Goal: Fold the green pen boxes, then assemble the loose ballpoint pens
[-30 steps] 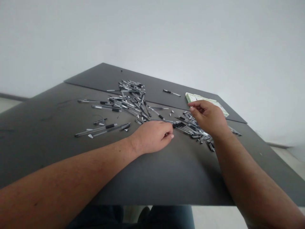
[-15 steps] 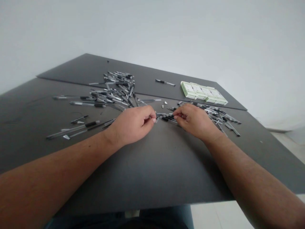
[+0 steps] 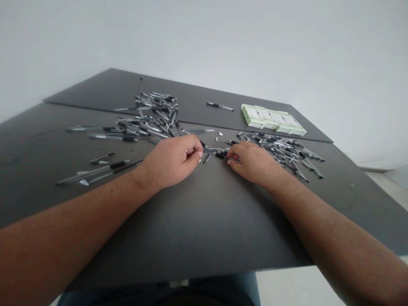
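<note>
My left hand is closed in a pinch just above the table. A tiny pale tip shows at its thumb; the rest of what it holds is hidden. Across a small gap, my right hand has thumb and forefinger closed around a dark pen piece, low on the table. Between the hands lie thin clear pen parts, a black grip and a short loose piece. Two small whitish cone tips rest just beyond.
A large heap of clear and black pens spreads at the back left. More pen parts lie beyond my right hand. Green-and-white boxes stand at the back right, near a single pen. Several loose pens lie beside my left forearm.
My left hand has shifted slightly left, widening the gap between the hands. My right hand has dropped a little, its fingers lower on the pen parts. The view has tilted slightly.
</note>
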Action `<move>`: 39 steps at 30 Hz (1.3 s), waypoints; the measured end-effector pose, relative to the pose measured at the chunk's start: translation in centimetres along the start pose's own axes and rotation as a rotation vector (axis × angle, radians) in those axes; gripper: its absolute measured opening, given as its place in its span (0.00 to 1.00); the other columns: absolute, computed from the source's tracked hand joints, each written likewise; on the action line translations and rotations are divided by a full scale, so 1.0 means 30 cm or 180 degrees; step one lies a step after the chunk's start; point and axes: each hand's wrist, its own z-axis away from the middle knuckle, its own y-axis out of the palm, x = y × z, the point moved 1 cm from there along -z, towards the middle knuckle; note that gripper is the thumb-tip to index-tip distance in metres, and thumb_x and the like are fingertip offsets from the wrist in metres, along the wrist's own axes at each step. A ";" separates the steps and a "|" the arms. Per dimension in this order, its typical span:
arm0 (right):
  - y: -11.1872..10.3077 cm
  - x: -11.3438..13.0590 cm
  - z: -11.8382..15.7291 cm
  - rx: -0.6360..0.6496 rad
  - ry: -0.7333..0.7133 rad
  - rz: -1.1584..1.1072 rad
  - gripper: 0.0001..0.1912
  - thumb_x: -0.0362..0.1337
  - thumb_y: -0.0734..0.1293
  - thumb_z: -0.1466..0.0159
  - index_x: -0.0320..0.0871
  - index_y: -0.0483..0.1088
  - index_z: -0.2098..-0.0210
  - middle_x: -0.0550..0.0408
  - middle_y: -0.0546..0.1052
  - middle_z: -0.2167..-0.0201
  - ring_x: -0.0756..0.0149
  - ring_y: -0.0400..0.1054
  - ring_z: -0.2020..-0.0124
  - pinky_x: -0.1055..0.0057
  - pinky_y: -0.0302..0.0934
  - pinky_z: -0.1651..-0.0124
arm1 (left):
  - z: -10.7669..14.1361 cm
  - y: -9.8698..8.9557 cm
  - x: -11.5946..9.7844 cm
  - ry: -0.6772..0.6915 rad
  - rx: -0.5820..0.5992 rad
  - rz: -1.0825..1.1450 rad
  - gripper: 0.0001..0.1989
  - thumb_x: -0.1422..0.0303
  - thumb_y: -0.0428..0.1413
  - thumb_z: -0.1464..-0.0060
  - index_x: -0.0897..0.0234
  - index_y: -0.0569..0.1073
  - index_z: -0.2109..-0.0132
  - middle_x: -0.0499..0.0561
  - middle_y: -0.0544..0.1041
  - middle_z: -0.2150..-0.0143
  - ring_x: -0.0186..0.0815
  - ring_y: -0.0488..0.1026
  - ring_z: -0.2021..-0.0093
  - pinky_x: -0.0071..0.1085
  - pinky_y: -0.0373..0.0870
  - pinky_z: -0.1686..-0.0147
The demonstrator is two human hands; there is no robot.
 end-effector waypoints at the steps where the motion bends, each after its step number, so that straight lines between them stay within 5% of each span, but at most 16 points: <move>1: 0.001 0.002 0.001 -0.0004 0.0002 0.0009 0.09 0.33 0.76 0.24 0.44 0.89 0.47 0.44 0.88 0.53 0.47 0.83 0.49 0.58 0.73 0.41 | -0.001 0.000 0.001 -0.0008 -0.0002 -0.0019 0.09 0.62 0.58 0.29 0.57 0.81 0.56 0.47 0.83 0.68 0.39 0.78 0.68 0.37 0.70 0.63; 17: 0.004 0.019 0.002 0.0219 0.0080 0.0108 0.05 0.35 0.75 0.22 0.45 0.86 0.54 0.44 0.87 0.56 0.48 0.82 0.51 0.58 0.71 0.44 | -0.043 -0.052 0.056 -0.0250 -0.0054 -0.0490 0.10 0.62 0.58 0.28 0.57 0.84 0.53 0.52 0.88 0.62 0.44 0.84 0.62 0.40 0.76 0.55; 26: 0.012 -0.001 0.006 -0.0157 0.0030 -0.0043 0.05 0.33 0.73 0.24 0.46 0.84 0.57 0.43 0.87 0.55 0.45 0.82 0.50 0.55 0.72 0.43 | -0.067 -0.055 0.136 -0.0261 0.0180 -0.0777 0.16 0.67 0.58 0.31 0.60 0.90 0.45 0.57 0.92 0.52 0.50 0.88 0.51 0.45 0.82 0.43; 33: 0.005 -0.015 0.009 -0.0580 0.0032 -0.0268 0.05 0.35 0.72 0.24 0.48 0.80 0.58 0.44 0.85 0.57 0.47 0.80 0.52 0.56 0.72 0.46 | -0.072 -0.017 0.165 0.0264 0.0376 -0.0927 0.17 0.67 0.56 0.30 0.62 0.90 0.50 0.62 0.92 0.50 0.56 0.89 0.44 0.52 0.83 0.36; 39: 0.004 -0.007 0.012 -0.0616 -0.0056 -0.0393 0.04 0.36 0.72 0.24 0.47 0.81 0.57 0.45 0.85 0.58 0.49 0.78 0.55 0.57 0.72 0.47 | -0.089 -0.002 0.170 0.0132 0.0419 -0.1078 0.16 0.67 0.58 0.29 0.61 0.92 0.51 0.61 0.93 0.50 0.56 0.89 0.42 0.54 0.81 0.33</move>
